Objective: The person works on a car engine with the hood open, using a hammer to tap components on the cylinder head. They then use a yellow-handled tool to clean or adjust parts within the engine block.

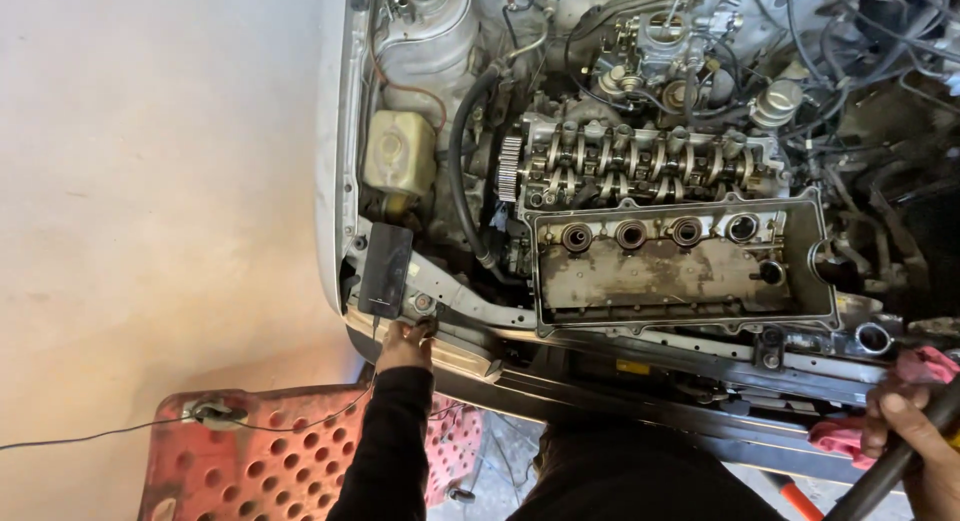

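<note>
An open car engine bay fills the view. An upturned valve cover (pixel 680 271) with several round seals lies across the front, below the exposed camshaft and rockers (pixel 640 156). My left hand (pixel 405 341), in a black sleeve, rests on the front crossmember just below a flat black device (pixel 385 269) with a cable. At the lower right, my right hand (pixel 915 441) grips a dark round handle (pixel 895 461) that runs off the frame. A pink rag (pixel 925 366) lies beside that hand.
A red perforated platform (pixel 260 451) sits on the floor at lower left with a thin cable across it. A yellowed fluid reservoir (pixel 398 151) stands at the bay's left. Hoses and a carburettor (pixel 665 41) crowd the back. Pale concrete floor lies to the left.
</note>
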